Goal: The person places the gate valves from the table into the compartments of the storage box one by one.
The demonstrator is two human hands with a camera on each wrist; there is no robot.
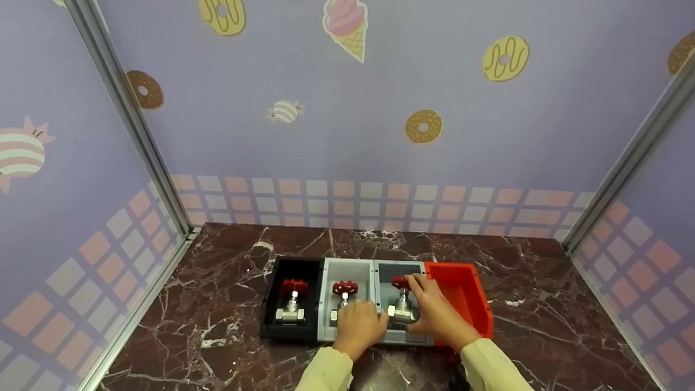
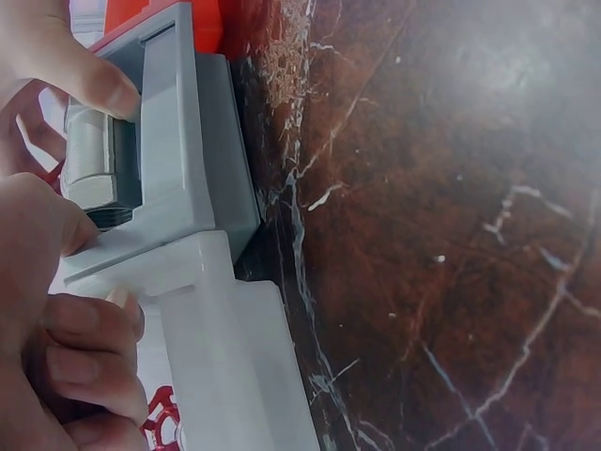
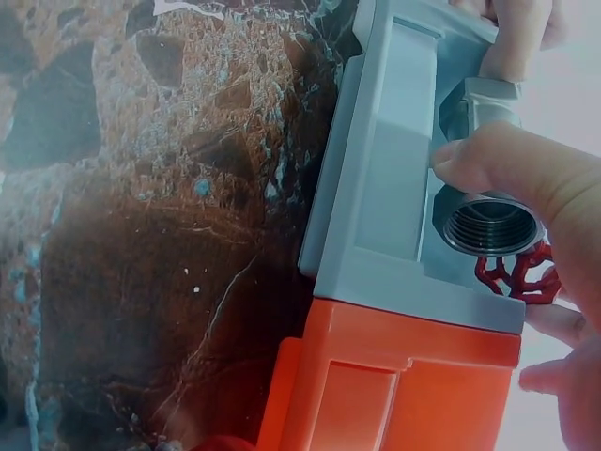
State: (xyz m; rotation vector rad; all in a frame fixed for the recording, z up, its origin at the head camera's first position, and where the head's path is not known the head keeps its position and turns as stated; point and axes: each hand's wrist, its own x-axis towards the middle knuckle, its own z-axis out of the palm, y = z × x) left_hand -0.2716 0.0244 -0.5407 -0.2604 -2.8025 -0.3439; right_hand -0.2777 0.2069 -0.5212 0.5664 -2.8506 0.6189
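A steel valve with a red handwheel (image 1: 400, 282) sits tilted in the grey bin (image 1: 402, 269). My right hand (image 1: 437, 312) grips this valve, the thumb across its steel body (image 3: 488, 216) and the fingers by the handwheel. My left hand (image 1: 359, 326) straddles the wall between the white bin (image 1: 347, 265) and the grey one, its thumb on the grey side close to the valve's left end and its other fingers curled over the white side. Another valve (image 1: 345, 288) stands in the white bin, partly hidden by my left hand. A third valve (image 1: 293, 307) stands in the black bin (image 1: 298, 264).
The bins form a row on the dark marbled tabletop (image 1: 228, 304), with a red-orange bin (image 1: 483, 304) at the right end. Patterned panels (image 1: 347, 152) wall in the table at the back and sides, with metal posts (image 1: 136, 125) at the corners.
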